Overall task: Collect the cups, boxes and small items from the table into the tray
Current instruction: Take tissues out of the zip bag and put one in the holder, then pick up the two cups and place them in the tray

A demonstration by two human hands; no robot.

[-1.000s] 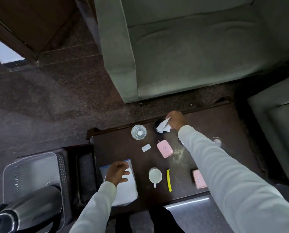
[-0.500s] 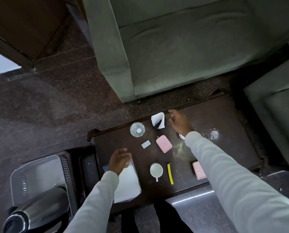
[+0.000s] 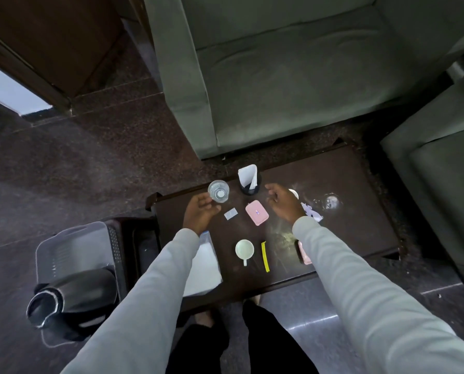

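Note:
My left hand (image 3: 200, 215) hovers open just left of a clear glass (image 3: 218, 190) at the far edge of the dark table (image 3: 360, 211). My right hand (image 3: 283, 202) is open and empty, right of a black cup (image 3: 249, 188) with white paper stuck in it. Between my hands lie a pink box (image 3: 256, 212) and a small white packet (image 3: 231, 214). Nearer me stand a white mug (image 3: 244, 249) and a yellow strip (image 3: 265, 256). A second pink box (image 3: 303, 252) is half hidden by my right sleeve. The grey tray (image 3: 71, 247) sits low at the left.
A dark kettle (image 3: 71, 298) lies in the tray's near half. A white sheet (image 3: 204, 265) lies under my left forearm. Another glass (image 3: 331, 201) and torn paper scraps (image 3: 313, 213) sit at the table's right. Grey sofas (image 3: 293, 76) border the far and right sides.
My right hand let go of the white paper, which now stands in the black cup, and drew back. My left hand left the white sheet and moved forward toward the clear glass.

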